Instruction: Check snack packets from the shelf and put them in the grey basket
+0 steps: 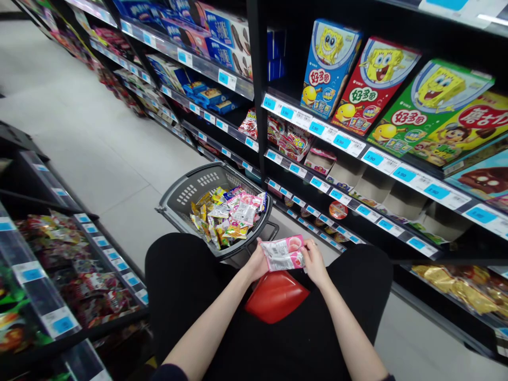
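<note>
My left hand (257,263) and my right hand (315,262) are closed on opposite ends of pink-and-white snack packets (282,253), held above my lap. There seem to be two packets lying side by side, with a peach picture at the right end. Just beyond them stands a grey shopping basket (174,189) on the floor, filled with a heap of small snack packets (226,211) in yellow, pink and blue. Below my hands, a glossy red lip shape (275,297) shows against my black clothing.
Shelves on the right carry cartoon snack boxes (331,66) above a row of price tags (342,141). Lower down are small cartons (319,160). To the left, a rack (75,270) of bagged snacks stands close by. Tiled floor (95,116) stretches along the aisle.
</note>
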A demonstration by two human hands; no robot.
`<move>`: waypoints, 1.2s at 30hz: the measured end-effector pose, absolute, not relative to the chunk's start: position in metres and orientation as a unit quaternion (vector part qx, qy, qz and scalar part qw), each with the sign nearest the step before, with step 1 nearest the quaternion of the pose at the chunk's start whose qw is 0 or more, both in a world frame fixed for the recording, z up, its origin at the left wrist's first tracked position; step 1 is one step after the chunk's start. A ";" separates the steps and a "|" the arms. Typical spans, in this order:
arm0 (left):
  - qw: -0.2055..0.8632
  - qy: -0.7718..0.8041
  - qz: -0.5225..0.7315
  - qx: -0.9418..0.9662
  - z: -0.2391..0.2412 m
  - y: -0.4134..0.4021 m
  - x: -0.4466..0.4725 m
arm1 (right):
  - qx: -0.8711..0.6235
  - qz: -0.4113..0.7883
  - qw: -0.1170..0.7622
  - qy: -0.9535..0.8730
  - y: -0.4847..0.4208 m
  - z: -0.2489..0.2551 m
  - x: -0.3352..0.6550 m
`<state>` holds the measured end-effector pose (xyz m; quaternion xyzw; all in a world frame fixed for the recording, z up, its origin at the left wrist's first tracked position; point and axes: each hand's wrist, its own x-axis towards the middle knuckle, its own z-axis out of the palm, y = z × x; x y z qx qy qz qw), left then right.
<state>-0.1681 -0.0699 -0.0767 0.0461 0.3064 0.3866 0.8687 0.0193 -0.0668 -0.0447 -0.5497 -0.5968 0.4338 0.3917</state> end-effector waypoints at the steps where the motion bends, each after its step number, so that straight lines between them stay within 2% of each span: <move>1: 0.896 0.270 0.350 0.043 -0.074 -0.072 -0.170 | -0.543 0.387 0.393 -0.634 -0.069 -0.040 0.019; 4: 0.946 0.189 0.258 0.059 -0.068 -0.080 -0.177 | -0.543 0.296 0.389 -0.683 -0.074 -0.033 0.024; 8: 0.956 0.172 0.211 0.113 -0.068 -0.085 -0.182 | -0.559 0.257 0.396 -0.681 -0.076 -0.030 0.033; 10: 0.947 0.195 0.222 0.127 -0.070 -0.084 -0.182 | -0.550 0.307 0.415 -0.657 -0.075 -0.028 0.035; 16: 0.932 0.230 0.222 0.170 -0.071 -0.082 -0.183 | -0.517 0.555 0.428 -0.491 -0.066 -0.026 0.037; 20: 0.917 0.262 0.199 0.225 -0.072 -0.084 -0.178 | -0.511 0.652 0.387 -0.405 -0.062 -0.035 0.043; 31: 0.857 0.348 0.255 0.283 -0.078 -0.085 -0.169 | -0.604 0.500 0.401 -0.474 -0.059 -0.057 0.045; 36: 0.802 0.396 0.364 0.259 -0.090 -0.081 -0.165 | -0.633 0.467 0.418 -0.455 -0.054 -0.064 0.046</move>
